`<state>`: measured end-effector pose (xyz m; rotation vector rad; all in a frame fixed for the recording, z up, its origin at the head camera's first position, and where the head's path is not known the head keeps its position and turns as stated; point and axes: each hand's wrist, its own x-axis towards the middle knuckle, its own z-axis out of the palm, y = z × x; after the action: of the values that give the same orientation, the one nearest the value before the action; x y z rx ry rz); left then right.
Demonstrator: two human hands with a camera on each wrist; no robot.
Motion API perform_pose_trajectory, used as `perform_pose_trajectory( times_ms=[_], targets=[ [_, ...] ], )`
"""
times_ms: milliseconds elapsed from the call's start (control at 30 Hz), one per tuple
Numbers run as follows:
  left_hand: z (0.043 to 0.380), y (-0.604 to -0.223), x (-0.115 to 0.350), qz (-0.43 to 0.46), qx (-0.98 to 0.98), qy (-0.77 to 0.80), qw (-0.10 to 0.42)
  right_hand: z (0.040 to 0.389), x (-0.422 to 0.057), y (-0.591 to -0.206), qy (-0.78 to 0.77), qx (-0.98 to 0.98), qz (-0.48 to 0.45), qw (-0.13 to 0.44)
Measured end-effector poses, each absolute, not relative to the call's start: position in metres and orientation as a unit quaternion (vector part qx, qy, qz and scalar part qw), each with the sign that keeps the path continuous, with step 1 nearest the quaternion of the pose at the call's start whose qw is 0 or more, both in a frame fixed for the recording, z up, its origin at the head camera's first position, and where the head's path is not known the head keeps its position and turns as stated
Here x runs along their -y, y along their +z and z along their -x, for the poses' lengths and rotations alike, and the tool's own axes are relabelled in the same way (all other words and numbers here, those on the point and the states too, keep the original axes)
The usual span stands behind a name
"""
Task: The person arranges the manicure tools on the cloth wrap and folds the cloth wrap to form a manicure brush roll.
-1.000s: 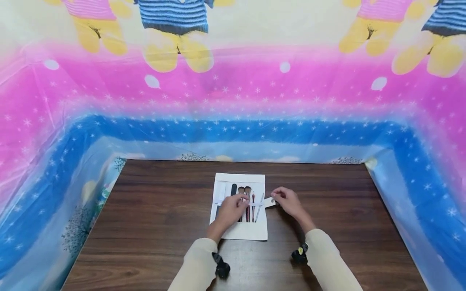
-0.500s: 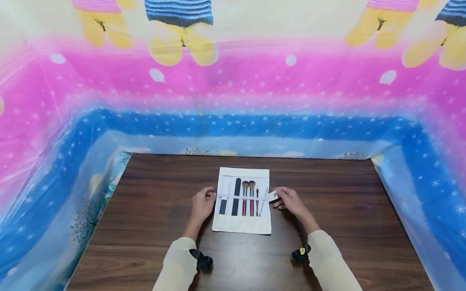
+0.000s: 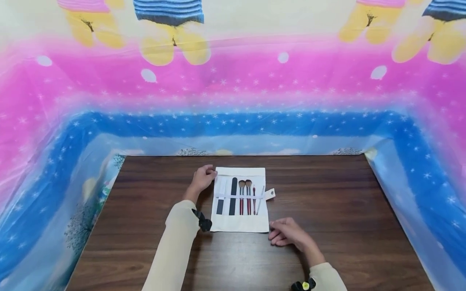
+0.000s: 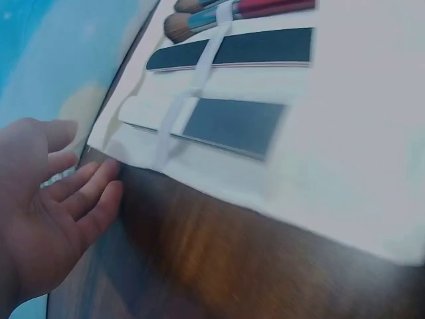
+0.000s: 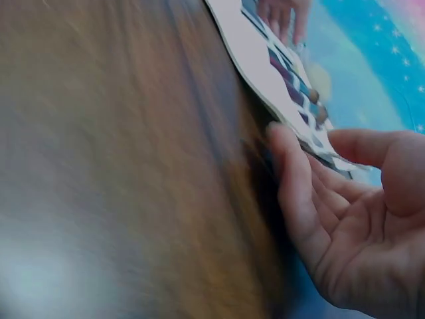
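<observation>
A white fabric tool roll (image 3: 238, 224) lies spread flat on the table. Under its white elastic band sit a dark rounded nail file (image 3: 233, 198), a shorter dark-and-white file (image 3: 220, 207), two makeup brushes (image 3: 248, 200) with red handles, a thin red-handled tool (image 3: 254, 201) and a slim silvery tool (image 3: 260, 201). My left hand (image 3: 202, 178) is at the roll's far left corner, its fingers (image 4: 86, 196) loosely bent by the edge. Beside the near right corner is my right hand (image 3: 289, 233), fingers relaxed; contact with the edge is unclear.
From the roll's right edge sticks out a white tab (image 3: 270, 194) with a snap. The dark wooden table (image 3: 338, 210) reaches back to a colourful cloth backdrop (image 3: 233, 125). Each sleeve carries a black wrist camera (image 3: 205, 224).
My left hand first left the tools for the roll's left edge, then slid up to its far corner. My right hand let go of the tab and came down to the near right corner.
</observation>
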<state>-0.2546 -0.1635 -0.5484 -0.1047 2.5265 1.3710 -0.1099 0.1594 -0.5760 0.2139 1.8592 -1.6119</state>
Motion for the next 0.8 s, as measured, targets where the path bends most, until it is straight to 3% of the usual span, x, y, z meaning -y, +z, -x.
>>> perform_pose_trajectory(
  times_ms=[167, 433, 633, 800],
  targets=[
    [0.264, -0.546, 0.16, 0.023, -0.876, 0.453, 0.163, 0.103, -0.14, -0.581, -0.634, -0.681, -0.068, 0.36],
    [0.255, -0.547, 0.164, 0.056, -0.872, 0.467, 0.134, 0.124, -0.17, -0.579, -0.636, -0.704, -0.1, 0.3],
    [0.217, -0.539, 0.18, 0.09, -0.849, 0.456, 0.251, 0.179, -0.203, -0.576, -0.588, -0.779, -0.133, 0.171],
    [0.174, -0.541, 0.167, 0.035, -0.818, 0.465, 0.337, 0.217, -0.214, -0.578, -0.479, -0.868, -0.102, 0.086]
  ],
)
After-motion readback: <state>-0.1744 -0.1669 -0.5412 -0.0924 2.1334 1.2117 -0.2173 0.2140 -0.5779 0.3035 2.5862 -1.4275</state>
